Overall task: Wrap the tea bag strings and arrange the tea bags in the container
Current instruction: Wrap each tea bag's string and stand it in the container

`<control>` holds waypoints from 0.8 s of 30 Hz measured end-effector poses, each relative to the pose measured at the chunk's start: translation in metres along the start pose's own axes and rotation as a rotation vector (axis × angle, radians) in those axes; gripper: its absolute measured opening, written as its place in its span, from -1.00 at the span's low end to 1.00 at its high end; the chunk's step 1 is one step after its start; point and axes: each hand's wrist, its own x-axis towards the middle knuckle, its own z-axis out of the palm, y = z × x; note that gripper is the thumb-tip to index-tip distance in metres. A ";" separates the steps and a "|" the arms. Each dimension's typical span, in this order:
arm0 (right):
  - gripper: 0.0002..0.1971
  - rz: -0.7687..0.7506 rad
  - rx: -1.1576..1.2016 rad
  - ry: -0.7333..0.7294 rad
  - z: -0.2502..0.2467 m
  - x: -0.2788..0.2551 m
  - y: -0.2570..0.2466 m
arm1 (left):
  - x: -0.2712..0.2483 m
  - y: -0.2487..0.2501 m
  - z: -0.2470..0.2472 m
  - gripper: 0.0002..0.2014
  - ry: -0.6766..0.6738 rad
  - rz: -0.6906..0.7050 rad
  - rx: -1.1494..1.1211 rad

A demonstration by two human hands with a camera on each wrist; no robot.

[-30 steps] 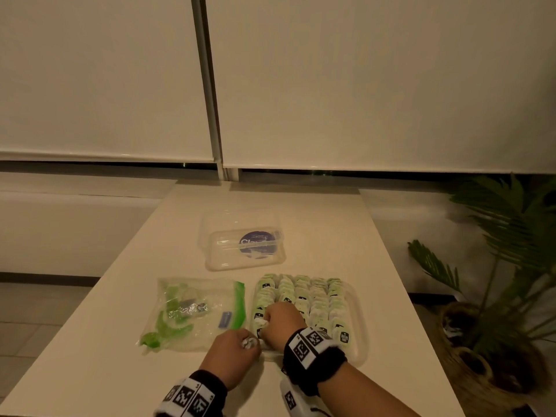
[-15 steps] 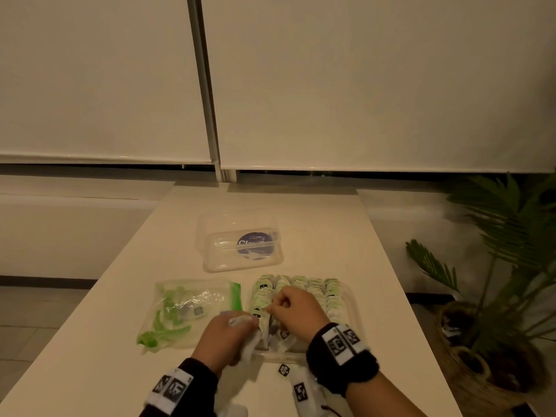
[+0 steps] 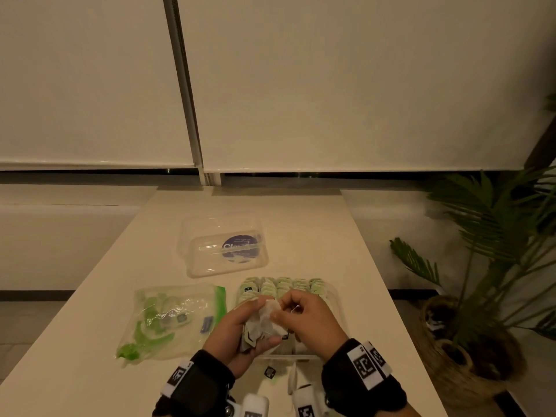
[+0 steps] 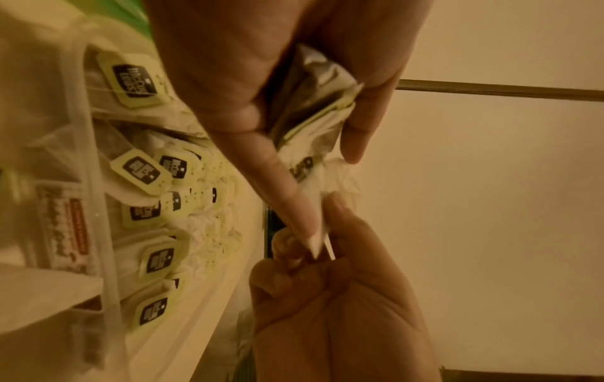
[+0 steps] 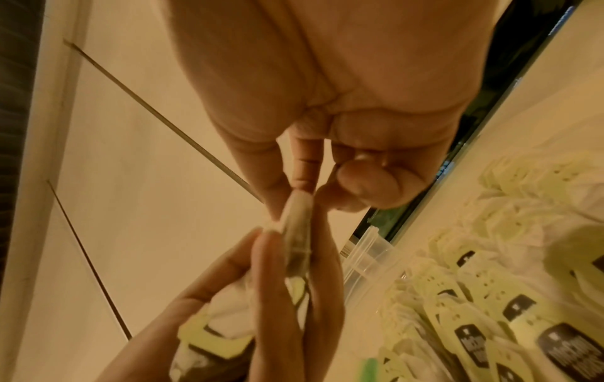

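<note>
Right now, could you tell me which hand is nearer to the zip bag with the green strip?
Left. The left hand sits just right of the zip bag; the right hand is farther right, over the container.

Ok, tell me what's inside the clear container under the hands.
The container holds rows of tea bags with yellow-green tags. Both hands cover its near rows, so those can't be seen from the head view.

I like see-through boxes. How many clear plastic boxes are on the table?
2: one empty box with a blue label at the table's middle, one container full of tea bags behind the hands.
</note>
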 end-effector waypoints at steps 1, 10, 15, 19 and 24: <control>-0.81 -0.001 -0.007 -0.001 -0.002 0.000 0.001 | 0.001 -0.001 0.000 -0.72 -0.002 0.002 -0.013; -0.84 0.149 0.517 0.080 -0.018 0.000 -0.001 | 0.011 -0.005 -0.019 -0.77 0.191 0.146 0.178; -0.79 0.179 0.505 0.145 -0.032 0.000 0.006 | 0.012 -0.001 -0.034 -0.86 0.200 0.224 0.915; -0.85 0.170 0.219 0.155 -0.031 0.003 0.024 | 0.017 -0.010 -0.043 -0.77 0.084 0.184 1.302; -0.52 0.258 0.043 0.047 -0.016 0.015 0.042 | 0.021 -0.014 -0.048 -0.87 0.151 0.245 1.406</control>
